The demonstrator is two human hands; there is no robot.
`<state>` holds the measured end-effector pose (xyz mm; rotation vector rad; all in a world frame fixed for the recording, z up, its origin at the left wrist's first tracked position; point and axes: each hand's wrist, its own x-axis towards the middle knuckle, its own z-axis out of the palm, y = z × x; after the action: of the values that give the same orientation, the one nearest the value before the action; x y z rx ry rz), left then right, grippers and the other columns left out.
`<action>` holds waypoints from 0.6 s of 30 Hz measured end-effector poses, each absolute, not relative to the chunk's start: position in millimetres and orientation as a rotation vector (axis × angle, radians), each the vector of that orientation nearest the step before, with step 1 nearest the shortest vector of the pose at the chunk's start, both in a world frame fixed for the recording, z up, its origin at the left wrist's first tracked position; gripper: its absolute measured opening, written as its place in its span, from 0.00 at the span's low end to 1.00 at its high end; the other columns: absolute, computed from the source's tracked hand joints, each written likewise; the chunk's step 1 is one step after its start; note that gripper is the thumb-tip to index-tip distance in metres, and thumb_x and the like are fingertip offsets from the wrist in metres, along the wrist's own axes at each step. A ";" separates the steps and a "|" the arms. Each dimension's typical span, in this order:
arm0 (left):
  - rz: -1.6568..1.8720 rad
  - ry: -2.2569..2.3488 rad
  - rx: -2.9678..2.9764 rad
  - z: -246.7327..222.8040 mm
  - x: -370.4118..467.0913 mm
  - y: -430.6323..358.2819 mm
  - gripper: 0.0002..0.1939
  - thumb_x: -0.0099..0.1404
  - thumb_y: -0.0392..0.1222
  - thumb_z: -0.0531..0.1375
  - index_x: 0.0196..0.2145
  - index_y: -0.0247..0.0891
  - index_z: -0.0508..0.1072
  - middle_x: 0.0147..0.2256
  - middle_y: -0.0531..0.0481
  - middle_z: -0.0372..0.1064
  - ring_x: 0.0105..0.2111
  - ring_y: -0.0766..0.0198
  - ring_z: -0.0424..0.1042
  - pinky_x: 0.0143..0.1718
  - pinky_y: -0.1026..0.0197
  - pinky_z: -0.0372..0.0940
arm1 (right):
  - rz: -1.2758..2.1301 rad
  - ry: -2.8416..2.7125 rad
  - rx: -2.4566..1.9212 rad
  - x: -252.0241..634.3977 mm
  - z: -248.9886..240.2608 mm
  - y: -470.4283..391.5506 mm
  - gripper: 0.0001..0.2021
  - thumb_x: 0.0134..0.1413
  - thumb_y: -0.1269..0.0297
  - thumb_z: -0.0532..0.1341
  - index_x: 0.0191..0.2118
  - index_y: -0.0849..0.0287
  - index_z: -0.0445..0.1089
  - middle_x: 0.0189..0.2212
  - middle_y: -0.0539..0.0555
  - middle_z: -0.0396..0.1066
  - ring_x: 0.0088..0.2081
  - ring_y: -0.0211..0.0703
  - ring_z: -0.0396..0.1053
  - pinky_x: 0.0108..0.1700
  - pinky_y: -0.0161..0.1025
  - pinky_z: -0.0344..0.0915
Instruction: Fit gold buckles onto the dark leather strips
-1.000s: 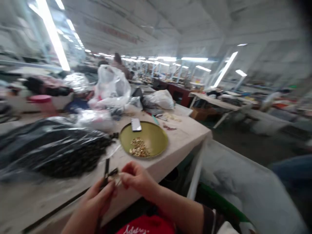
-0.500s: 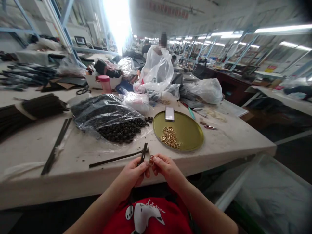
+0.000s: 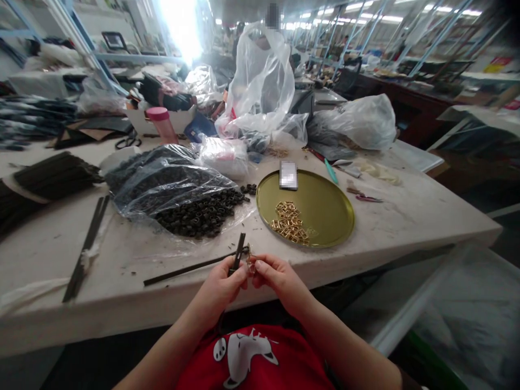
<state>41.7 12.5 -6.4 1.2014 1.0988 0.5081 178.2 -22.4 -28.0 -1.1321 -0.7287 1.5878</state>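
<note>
My left hand (image 3: 223,283) is closed round a narrow dark strap (image 3: 238,252), whose slotted end sticks up above the thumb. Against it, the fingers of my right hand (image 3: 279,278) pinch a small gold buckle (image 3: 250,258), partly hidden by the fingertips. The two hands meet at the table's front edge. Another dark strap (image 3: 182,271) lies on the table just left of them, its far end behind the held one. Gold buckles (image 3: 289,223) are heaped on a round gold-coloured tray (image 3: 327,208) beyond my right hand.
Small black loops (image 3: 199,212) spill from a clear plastic bag (image 3: 162,173) behind my hands. Bundled dark strips (image 3: 49,176) and two loose strips (image 3: 87,246) lie left. A pink-lidded jar (image 3: 162,125), scissors (image 3: 369,199) and plastic bags (image 3: 359,122) stand or lie farther back.
The view has tipped downward and come slightly closer to the table. Both hands stay together; the gold buckle now shows upright beside the strap's end.
</note>
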 end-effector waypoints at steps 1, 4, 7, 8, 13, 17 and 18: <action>0.523 1.109 1.232 -7.0 42.0 13.9 0.15 0.57 0.51 0.56 0.31 0.34 0.66 0.21 0.56 0.60 0.16 0.73 0.54 0.16 0.70 0.50 | 1.641 -0.677 -1.099 178.3 -30.6 -20.9 0.15 0.44 0.56 0.62 0.36 0.62 0.70 0.25 0.49 0.67 0.24 0.32 0.62 0.29 0.33 0.59; 0.550 1.133 1.351 -9.8 42.3 18.0 0.14 0.57 0.49 0.56 0.32 0.33 0.68 0.26 0.51 0.65 0.25 0.67 0.62 0.25 0.66 0.58 | 1.700 -0.572 -1.051 177.6 -36.7 -16.8 0.15 0.43 0.57 0.63 0.35 0.62 0.70 0.26 0.50 0.69 0.25 0.32 0.63 0.30 0.33 0.58; 0.510 1.159 1.413 -14.8 41.1 20.9 0.14 0.58 0.49 0.54 0.34 0.34 0.68 0.28 0.50 0.67 0.28 0.63 0.65 0.28 0.64 0.59 | 1.668 -0.527 -1.086 176.7 -38.6 -13.7 0.14 0.41 0.60 0.65 0.36 0.61 0.70 0.28 0.50 0.70 0.26 0.32 0.63 0.33 0.33 0.58; 0.499 1.167 1.422 -16.5 40.4 21.4 0.14 0.58 0.49 0.54 0.35 0.34 0.67 0.28 0.49 0.67 0.28 0.63 0.65 0.28 0.64 0.59 | 1.665 -0.516 -1.090 176.5 -38.6 -12.9 0.15 0.41 0.61 0.65 0.37 0.61 0.70 0.29 0.50 0.71 0.27 0.32 0.63 0.34 0.34 0.58; 0.480 1.186 1.420 -22.0 38.0 22.2 0.13 0.60 0.49 0.53 0.33 0.36 0.66 0.27 0.51 0.66 0.26 0.65 0.63 0.26 0.66 0.58 | 1.621 -0.465 -1.049 174.9 -39.5 -10.1 0.17 0.40 0.61 0.66 0.39 0.60 0.69 0.34 0.52 0.72 0.34 0.37 0.66 0.39 0.37 0.58; 0.483 1.198 1.365 -21.0 38.6 22.4 0.13 0.59 0.50 0.53 0.30 0.36 0.65 0.21 0.55 0.60 0.20 0.69 0.57 0.20 0.69 0.52 | 1.592 -0.443 -1.055 173.9 -40.2 -9.3 0.17 0.39 0.62 0.67 0.39 0.60 0.69 0.32 0.51 0.71 0.33 0.36 0.65 0.39 0.36 0.58; 0.482 1.201 1.348 -20.3 39.1 22.4 0.13 0.59 0.50 0.54 0.30 0.35 0.65 0.20 0.56 0.59 0.19 0.70 0.56 0.19 0.69 0.51 | 1.594 -0.439 -1.056 173.9 -40.1 -9.3 0.17 0.39 0.62 0.67 0.39 0.60 0.69 0.32 0.51 0.71 0.32 0.36 0.65 0.39 0.36 0.58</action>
<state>39.1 22.4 -20.3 1.3476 1.2009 0.4819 173.9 -9.3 -40.1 -1.0563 -0.4395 1.5942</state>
